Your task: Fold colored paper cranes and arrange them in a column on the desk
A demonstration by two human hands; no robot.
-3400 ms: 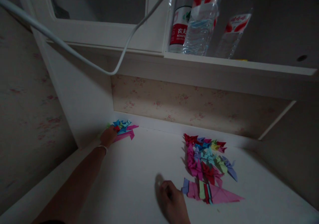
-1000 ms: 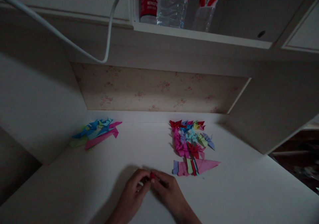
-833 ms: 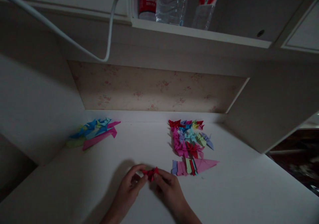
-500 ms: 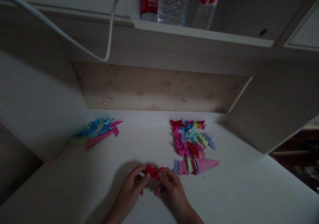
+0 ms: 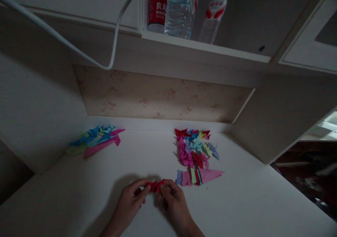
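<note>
A small folded red paper [image 5: 155,186] is held up between my two hands over the white desk [image 5: 105,180]. My left hand [image 5: 133,196] pinches its left end between thumb and forefinger. At the right end, the thumb and forefinger of my right hand [image 5: 172,196] close on it in the same way. Just beyond my right hand lies a row of folded paper strips [image 5: 195,177], mostly pink, with blue, green and red among them. Behind that row sits a cluster of folded paper cranes [image 5: 195,147] in several colours.
Blue, green and pink folded papers [image 5: 97,138] lie at the desk's back left. A shelf overhead holds plastic bottles [image 5: 180,12], and a white cable or lamp arm [image 5: 105,67] hangs down at upper left. Side panels [image 5: 284,117] flank the desk.
The view has shifted slightly, moving the scene left. Both hands still pinch the red paper, whose pointed tips now look lower and more turned.
</note>
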